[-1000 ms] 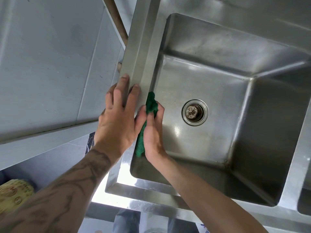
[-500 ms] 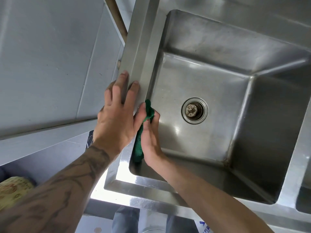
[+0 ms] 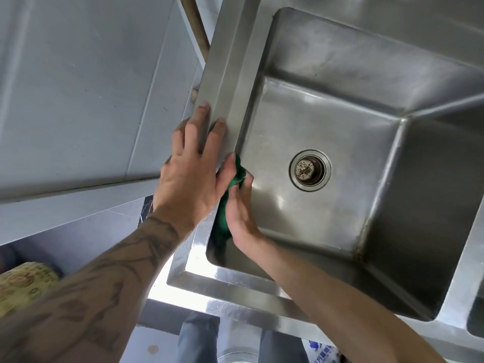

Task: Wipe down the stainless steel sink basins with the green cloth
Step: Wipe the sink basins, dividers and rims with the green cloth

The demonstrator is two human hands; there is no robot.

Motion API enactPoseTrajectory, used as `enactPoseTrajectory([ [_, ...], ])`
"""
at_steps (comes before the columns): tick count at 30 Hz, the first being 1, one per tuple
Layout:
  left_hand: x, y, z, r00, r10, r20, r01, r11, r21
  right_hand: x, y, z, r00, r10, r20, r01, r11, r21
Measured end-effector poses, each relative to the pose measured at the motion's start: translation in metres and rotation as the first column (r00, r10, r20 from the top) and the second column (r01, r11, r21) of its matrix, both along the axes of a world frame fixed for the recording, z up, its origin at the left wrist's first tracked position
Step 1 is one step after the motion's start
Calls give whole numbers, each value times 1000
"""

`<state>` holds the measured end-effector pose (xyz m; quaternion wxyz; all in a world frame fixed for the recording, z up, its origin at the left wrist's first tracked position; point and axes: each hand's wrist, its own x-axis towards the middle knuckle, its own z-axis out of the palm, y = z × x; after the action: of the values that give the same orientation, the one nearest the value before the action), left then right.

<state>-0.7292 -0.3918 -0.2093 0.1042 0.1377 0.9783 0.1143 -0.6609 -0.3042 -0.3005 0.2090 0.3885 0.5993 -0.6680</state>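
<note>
The green cloth is lying bunched against the left inner wall of the stainless steel sink basin, just below the rim. 1 end is poking up at the fingertips and the rest is trailing down toward the near left corner. The right hand is gripping it and pressing it to that wall. The basin is sitting deep and square, its brushed metal looking dull and streaked, with brownish grime showing along the near right corner seam. A round drain is sitting mid-floor, apart from the cloth. A sliver of a 2nd basin is showing at the right edge.
</note>
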Motion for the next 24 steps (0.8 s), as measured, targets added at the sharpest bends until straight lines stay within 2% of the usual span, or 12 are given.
enactPoseTrajectory([
  [4, -1, 0, 0, 1000, 4, -4, -4, 1000, -3, -21, 1, -27, 994, 27, 103, -39, 993, 113],
  [9, -2, 0, 0, 1000, 6, 0, -6, 1000, 14, 6, 22, -11, 960, 258, 112, -255, 966, -36],
  [12, -3, 0, 0, 1000, 8, 15, -8, 1000, 8, 29, 36, 1, 878, 479, -6, -479, 877, -38],
  [14, -2, 0, 2, 999, 22, 31, -23, 1000, 11, 31, 43, -1, 818, 572, -63, -571, 820, 37],
  [17, -3, 0, 3, 1000, 14, 6, -14, 1000, -12, 31, 50, -15, 658, 751, -50, -738, 657, 156],
  [18, -2, 1, 2, 1000, 5, -10, -5, 1000, -25, 31, 52, -18, 617, 786, -23, -774, 612, 161],
  [20, -2, 1, 0, 999, -3, -39, 1, 999, -46, 33, 55, -17, 589, 808, -12, -798, 584, 147],
  [22, -2, 0, 0, 998, 10, -56, -12, 999, -37, 40, 60, -11, 554, 830, -60, -818, 556, 147],
  [24, -1, 0, 0, 999, 20, -40, -21, 1000, -15, 52, 65, -2, 469, 872, -140, -840, 489, 234],
])
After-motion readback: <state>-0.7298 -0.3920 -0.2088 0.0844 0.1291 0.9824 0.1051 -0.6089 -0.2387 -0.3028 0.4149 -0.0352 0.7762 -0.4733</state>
